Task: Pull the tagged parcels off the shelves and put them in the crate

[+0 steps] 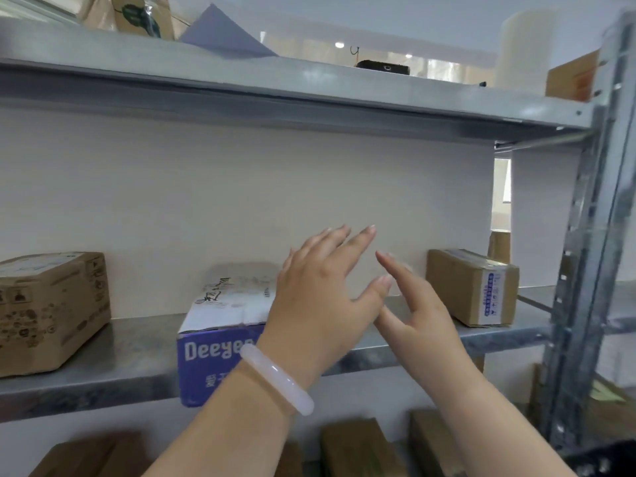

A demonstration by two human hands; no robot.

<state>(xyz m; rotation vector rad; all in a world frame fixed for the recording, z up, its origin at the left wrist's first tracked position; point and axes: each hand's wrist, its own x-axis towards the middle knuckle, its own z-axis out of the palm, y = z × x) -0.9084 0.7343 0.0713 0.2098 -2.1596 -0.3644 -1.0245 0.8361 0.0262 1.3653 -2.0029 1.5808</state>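
A: The left hand [320, 304], bangled, and the right hand [416, 315] are both spread wide and empty before the middle shelf [130, 356].

B: Presumably poised to choose a parcel: the blue Deeyeo box [220, 342] sits just left of them on that shelf, the taped brown carton [471, 287] to the right. Tags are illegible here.
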